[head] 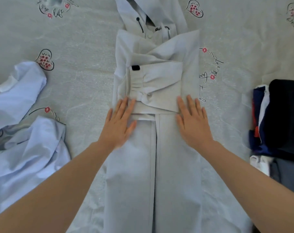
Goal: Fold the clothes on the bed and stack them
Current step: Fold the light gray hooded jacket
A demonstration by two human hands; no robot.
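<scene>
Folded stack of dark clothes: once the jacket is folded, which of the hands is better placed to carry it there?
Probably the right hand: the dark stack lies on its side, while the left hand is nearer the unfolded blue garment.

Left hand [120,121] laid flat, palm down, fingers straight and close together, pointing away from the body and tilted a little toward the right; thumb spread out to the inner side; bare left forearm running back from the wrist to the lower left corner. Right hand [192,118] likewise flat, palm down, fingers straight and slightly fanned, pointing away and leaning a little leftward; thumb angled inward toward the other hand; bare right forearm stretching down to the lower right edge. Both hands level with each other, apart, holding nothing.
</scene>
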